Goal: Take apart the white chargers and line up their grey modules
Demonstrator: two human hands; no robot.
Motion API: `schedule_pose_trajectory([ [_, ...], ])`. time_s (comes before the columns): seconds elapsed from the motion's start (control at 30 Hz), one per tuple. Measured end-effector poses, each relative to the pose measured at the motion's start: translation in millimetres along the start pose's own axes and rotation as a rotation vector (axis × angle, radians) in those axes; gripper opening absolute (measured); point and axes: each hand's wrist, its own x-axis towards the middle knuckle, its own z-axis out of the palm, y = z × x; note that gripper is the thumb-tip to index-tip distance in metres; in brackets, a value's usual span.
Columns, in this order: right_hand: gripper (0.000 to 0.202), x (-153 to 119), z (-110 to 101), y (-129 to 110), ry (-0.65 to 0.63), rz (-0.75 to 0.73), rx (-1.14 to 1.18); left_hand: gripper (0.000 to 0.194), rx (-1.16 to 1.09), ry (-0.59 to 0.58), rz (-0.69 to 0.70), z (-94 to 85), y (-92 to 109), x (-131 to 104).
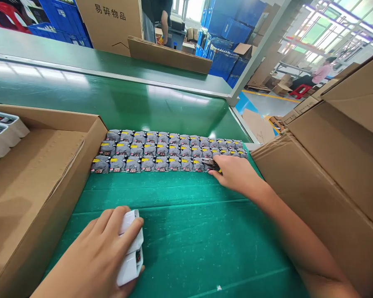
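Note:
A white plastic housing (pixel 132 248) is gripped in my left hand (pixel 102 244), low over the green mat. It seems to be two joined cells, and something dark shows inside the lower opening. Farther off, my right hand (pixel 236 171) is closed around small dark pliers (pixel 211 164), whose jaws point left. Their tips lie at the front row of small grey parts (pixel 161 163) with yellow strips, near its right end. Three tight rows of these parts stretch across the mat. The palm hides most of the pliers' handles.
At left stands a shallow cardboard tray (pixel 49 140) with several white housings (pixel 6 132) in it. An open cardboard box (pixel 323 182) borders the right side. Behind the parts runs a green conveyor belt (pixel 121 99). Blue crates (pixel 226 54) and a person (pixel 157 20) are beyond it.

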Motion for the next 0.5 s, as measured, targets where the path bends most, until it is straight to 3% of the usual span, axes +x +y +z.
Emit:
schedule_pose_trajectory([
  [0.07, 0.016, -9, -11, -10, 0.087, -0.073, 0.006, 0.05, 0.007, -0.069, 0.009, -7.3, 2, 2],
  [0.17, 0.01, -27, -21, -34, 0.249, -0.33, 0.118, 0.043, 0.02, -0.168, 0.007, -19.9, 9, 7],
  [0.33, 0.022, -53, -7, -87, 0.344, -0.761, 0.272, 0.038, 0.02, -0.242, -0.014, -27.8, 16, 14],
  [0.5, 0.02, -55, 15, -108, 0.336, -0.737, 0.25, 0.035, 0.008, -0.239, 0.014, -24.0, 18, 12],
])
